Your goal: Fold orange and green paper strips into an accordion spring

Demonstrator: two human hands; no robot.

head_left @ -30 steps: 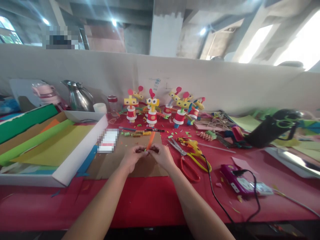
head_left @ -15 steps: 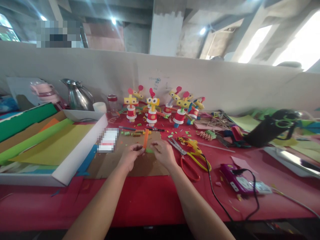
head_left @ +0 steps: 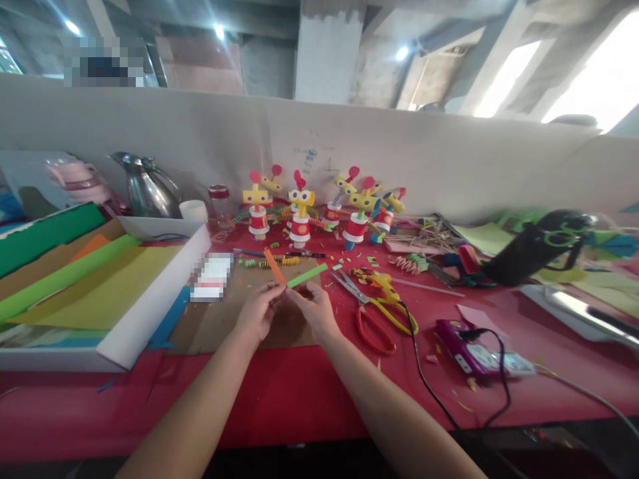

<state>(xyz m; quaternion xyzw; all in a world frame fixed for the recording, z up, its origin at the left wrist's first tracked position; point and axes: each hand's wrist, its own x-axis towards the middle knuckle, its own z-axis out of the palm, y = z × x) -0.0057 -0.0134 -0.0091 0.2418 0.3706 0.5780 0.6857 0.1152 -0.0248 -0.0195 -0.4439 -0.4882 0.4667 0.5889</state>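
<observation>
My left hand (head_left: 260,309) pinches the lower end of an orange paper strip (head_left: 274,267), which leans up to the left. From the same spot a green paper strip (head_left: 308,274) slants up to the right, and my right hand (head_left: 314,307) grips its lower end with the thumb on top. The two strips meet in a V between my fingertips; how they are joined is hidden. Both hands are over a brown cardboard sheet (head_left: 204,332). Behind them lie coiled paper springs (head_left: 279,262) in green, yellow and black.
Several paper-cup figures (head_left: 300,223) stand at the back. Scissors (head_left: 374,332) and a yellow glue gun (head_left: 382,287) with a black cable lie right of my hands, near a purple power strip (head_left: 462,352). A white box (head_left: 154,306) of coloured paper stands left.
The orange strip has tipped from nearly upright to the left. The green strip, mostly low behind my fingers before, now points up to the right in my right hand.
</observation>
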